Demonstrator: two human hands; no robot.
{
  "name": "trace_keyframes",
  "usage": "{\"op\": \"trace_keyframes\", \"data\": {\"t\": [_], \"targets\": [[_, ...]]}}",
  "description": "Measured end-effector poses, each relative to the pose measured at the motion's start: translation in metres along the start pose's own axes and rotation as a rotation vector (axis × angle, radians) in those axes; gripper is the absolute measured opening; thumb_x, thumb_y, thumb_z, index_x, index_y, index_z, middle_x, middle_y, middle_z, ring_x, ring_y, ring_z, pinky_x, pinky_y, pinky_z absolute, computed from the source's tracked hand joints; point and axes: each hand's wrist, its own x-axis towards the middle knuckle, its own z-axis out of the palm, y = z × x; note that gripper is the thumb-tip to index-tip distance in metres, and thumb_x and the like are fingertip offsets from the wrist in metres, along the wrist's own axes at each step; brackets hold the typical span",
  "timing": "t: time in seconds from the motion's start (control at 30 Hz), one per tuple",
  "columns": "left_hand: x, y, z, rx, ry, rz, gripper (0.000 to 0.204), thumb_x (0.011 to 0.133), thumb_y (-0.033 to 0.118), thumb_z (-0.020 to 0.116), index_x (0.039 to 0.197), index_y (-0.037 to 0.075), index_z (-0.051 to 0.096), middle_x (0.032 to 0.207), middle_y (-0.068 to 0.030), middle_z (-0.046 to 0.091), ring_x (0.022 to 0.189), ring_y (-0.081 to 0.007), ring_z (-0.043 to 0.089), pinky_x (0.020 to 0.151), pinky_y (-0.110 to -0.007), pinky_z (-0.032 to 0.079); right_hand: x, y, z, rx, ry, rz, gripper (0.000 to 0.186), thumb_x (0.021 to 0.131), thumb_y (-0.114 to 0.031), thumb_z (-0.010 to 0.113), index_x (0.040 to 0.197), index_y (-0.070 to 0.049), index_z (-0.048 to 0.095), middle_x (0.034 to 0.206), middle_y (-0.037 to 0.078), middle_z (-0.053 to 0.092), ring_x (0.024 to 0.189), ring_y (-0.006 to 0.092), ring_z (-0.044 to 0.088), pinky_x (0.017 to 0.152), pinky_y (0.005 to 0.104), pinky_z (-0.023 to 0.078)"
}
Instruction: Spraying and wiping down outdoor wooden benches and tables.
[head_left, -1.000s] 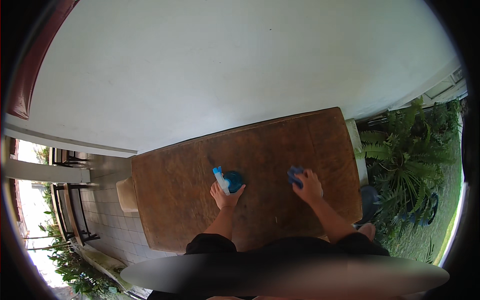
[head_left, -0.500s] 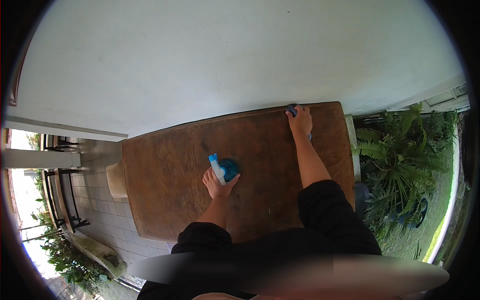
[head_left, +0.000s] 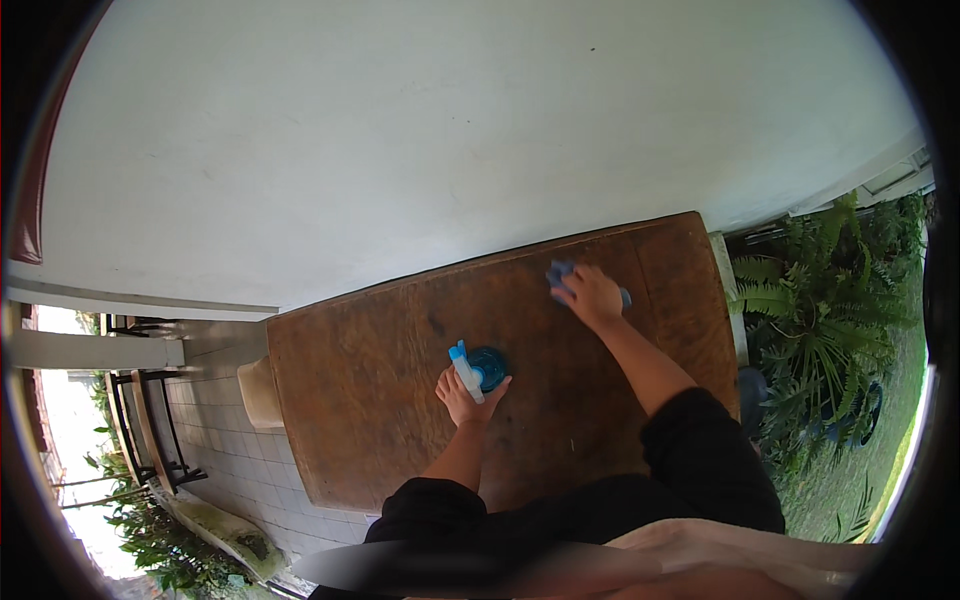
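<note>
On the brown wooden table (head_left: 370,400) stands a teal spray bottle (head_left: 489,367) with a white and light-blue trigger head. My left hand (head_left: 468,400) is wrapped round it from the near side, thumb on its right. Farther right, my right hand (head_left: 592,297) is closed on a blue-grey cloth (head_left: 560,275) against the tabletop. Bits of the cloth stick out on both sides of the hand; the rest is hidden beneath the palm.
A white wall (head_left: 480,130) runs along the table's far edge. Green ferns (head_left: 820,300) grow past the right end. A beige chair (head_left: 260,393) stands at the left end, on a tiled floor (head_left: 225,430) with a bench (head_left: 150,430) farther left.
My right hand has drawn the cloth from the table's far edge back toward me and leftward. My left hand keeps its hold on the spray bottle. The whole view has shifted slightly.
</note>
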Motion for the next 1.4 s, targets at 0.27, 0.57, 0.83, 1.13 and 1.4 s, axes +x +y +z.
{"op": "trace_keyframes", "data": {"t": [0.27,0.57,0.83,1.13,1.4], "targets": [[0.006,-0.002,0.007,-0.019,0.015,0.018,0.104,0.057,0.053,0.085,0.143,0.02,0.037,0.132,-0.0107,0.042,0.126,-0.0322,0.035,0.109,-0.047,0.026,0.011,-0.016,0.02,0.058,-0.048,0.28,0.025,0.079,-0.036,0.072,0.087,-0.014,0.062,0.093,0.005,0.058,0.085,0.0279,0.06,0.067,0.0409,0.053],[-0.001,0.004,-0.008,0.02,0.092,0.162,0.091,0.063,0.062,0.078,0.128,0.007,0.047,0.128,-0.0118,0.051,0.125,-0.0304,0.041,0.107,-0.048,0.027,-0.224,-0.078,-0.078,0.146,-0.302,0.131,0.024,0.078,-0.038,0.072,0.087,-0.017,0.065,0.091,0.004,0.055,0.086,0.0255,0.059,0.067,0.0401,0.052],[0.015,0.01,-0.02,-0.494,0.178,0.258,0.079,0.068,0.052,0.081,0.124,0.007,0.05,0.139,-0.0104,0.04,0.125,-0.0314,0.043,0.1,-0.048,0.036,-0.295,-0.146,-0.091,0.162,-0.365,0.43,0.026,0.081,-0.037,0.07,0.092,-0.015,0.064,0.096,0.007,0.056,0.089,0.0292,0.06,0.073,0.0441,0.051],[0.028,0.042,-0.074,-0.809,-0.433,0.604,0.047,0.086,0.032,0.073,0.117,0.001,0.054,0.109,-0.0145,0.059,0.093,-0.0254,0.062,0.081,-0.037,0.052,-0.309,-0.205,-0.058,0.158,-0.149,0.598,0.026,0.078,-0.033,0.072,0.092,-0.012,0.063,0.094,0.009,0.056,0.088,0.0313,0.061,0.072,0.0438,0.05],[-0.087,0.004,-0.067,-0.875,-1.167,0.231,0.061,0.091,0.063,0.049,0.1,0.005,0.064,0.089,-0.0053,0.064,0.076,-0.019,0.066,0.072,-0.032,0.053,-0.344,-0.231,-0.064,0.311,0.13,0.862,0.029,0.075,-0.031,0.076,0.091,-0.008,0.068,0.089,0.012,0.061,0.088,0.0331,0.062,0.076,0.0415,0.049]]}}
